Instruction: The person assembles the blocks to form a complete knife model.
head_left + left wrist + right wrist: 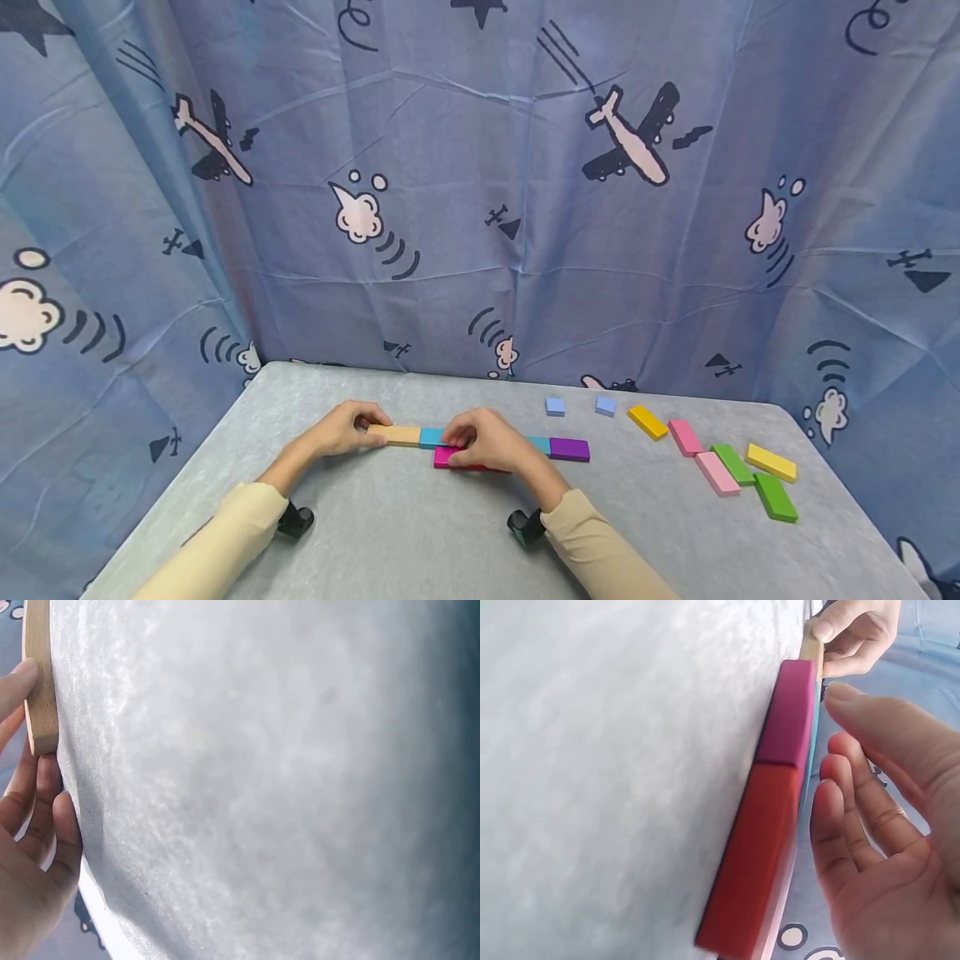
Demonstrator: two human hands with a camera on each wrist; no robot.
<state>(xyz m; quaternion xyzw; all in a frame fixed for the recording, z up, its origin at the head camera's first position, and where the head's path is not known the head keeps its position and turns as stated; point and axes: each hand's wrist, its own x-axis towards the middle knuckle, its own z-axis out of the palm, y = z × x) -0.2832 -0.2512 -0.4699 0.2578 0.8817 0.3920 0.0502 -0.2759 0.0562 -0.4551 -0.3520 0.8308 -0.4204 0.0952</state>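
A row of flat blocks lies across the table. At its left end, my left hand (pixel 347 427) pinches a plain wooden block (pixel 403 436) between thumb and fingers. A blue block (pixel 431 437) adjoins it, and a purple block (pixel 570 450) ends the row on the right. In front of the row sit a magenta block (pixel 786 712) and a red block (pixel 750 862), end to end. Over these blocks is my right hand (pixel 487 442), its thumb at the magenta block in the head view. The right wrist view shows its fingers loosely bent with nothing between them. The hand hides the row's middle.
Two small light-blue blocks (pixel 555 407) lie at the back. To the right are an orange block (pixel 647 422), pink blocks (pixel 717 473), green blocks (pixel 776 497) and a yellow block (pixel 771 462). A patterned curtain (pixel 450 208) surrounds the grey table (pixel 375 542).
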